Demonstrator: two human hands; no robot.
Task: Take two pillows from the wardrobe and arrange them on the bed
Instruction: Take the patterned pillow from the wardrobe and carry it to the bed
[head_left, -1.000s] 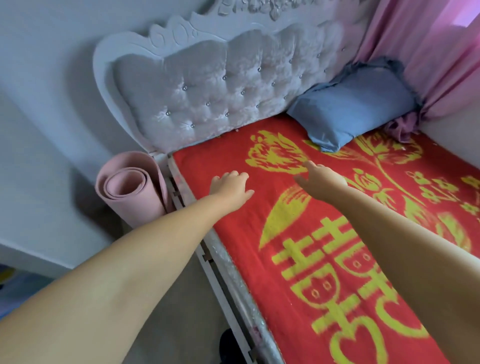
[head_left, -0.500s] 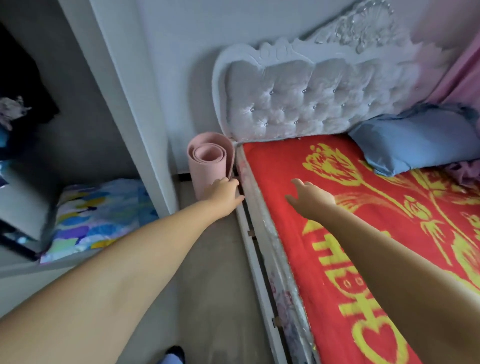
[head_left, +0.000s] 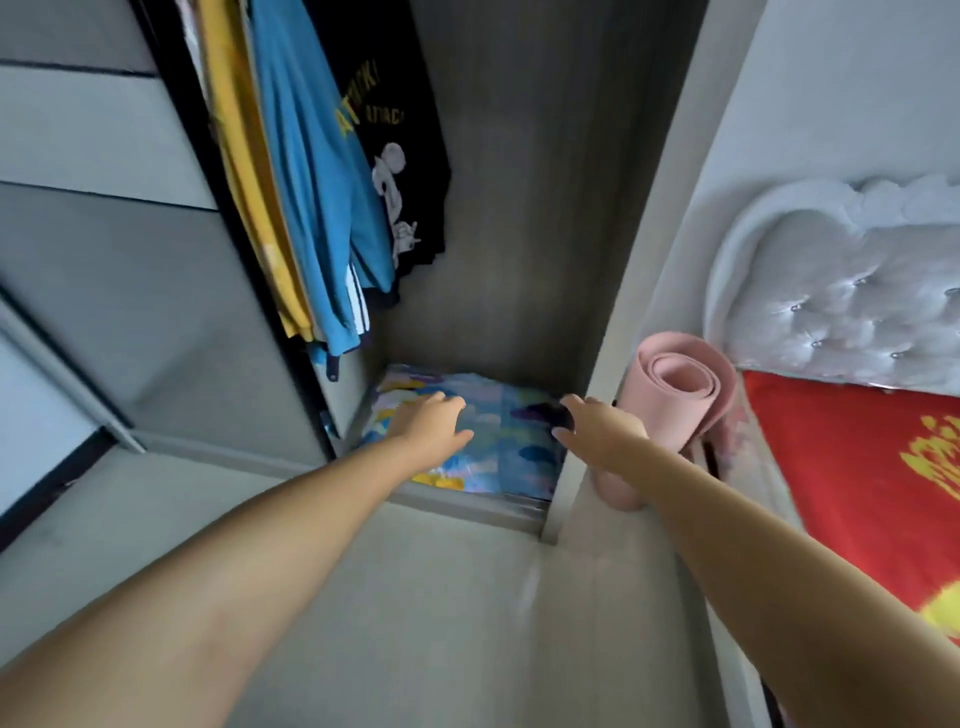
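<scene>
Both hands reach into the open wardrobe with fingers loosely spread and nothing grasped. The left hand hovers palm down over the left part of the pillow; whether it touches the fabric I cannot tell. The right hand is at the pillow's right edge, fingers curled slightly, just in front of the wardrobe's right side panel (contact here is also unclear).

The pillow, printed in blue, yellow and purple, lies flat on the wardrobe floor, near the front sill. Above and to the left hang clothes: a yellow garment, a blue shirt and a black shirt with a white print.

Right of the side panel stands a rolled pink mat, upright between wardrobe and bed. The bed has a red cover with yellow pattern and a white tufted headboard at the far right.
</scene>
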